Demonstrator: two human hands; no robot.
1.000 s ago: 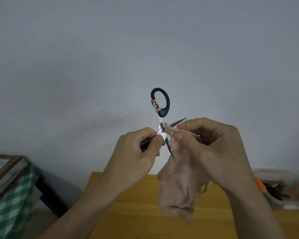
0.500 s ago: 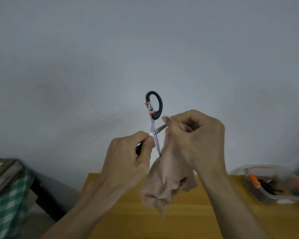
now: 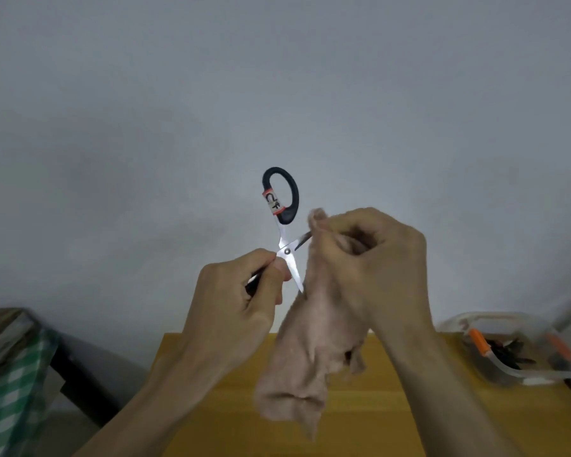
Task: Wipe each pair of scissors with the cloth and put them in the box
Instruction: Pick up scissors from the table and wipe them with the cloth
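Above the tabletop (image 3: 218, 420), at chest height: my two hands work one pair of scissors (image 3: 285, 225) in front of a plain grey wall
Scissors: blades spread apart, one black loop handle pointing up, the other handle hidden inside my fist; one blade points down, the other runs right into the cloth
Left hand (image 3: 241, 298): fingers curled round the lower handle, thumb and forefinger pinching just beside the pivot screw
Right hand (image 3: 373, 262): fingers bunched, pinching the pink cloth (image 3: 310, 357) round the right-pointing blade; the rest of the cloth hangs loose down to the tabletop
Box (image 3: 521, 351): clear plastic, orange clips, on the right end of the tabletop, well apart from my hands; dark items lie inside, too blurred to name
Step in hand, as I judge it: wiping one blade; the downward blade looks bare and probably still needs its turn
How to do it well: draw the cloth from pivot towards tip, fingers on the flat and the back of the blade, never across the edge; hold the left grip firm so the blades cannot snap together
Writing: white label with red bands on the upper handle, black marks resembling "CF", not surely readable
Left margin: green checked fabric (image 3: 10, 397)
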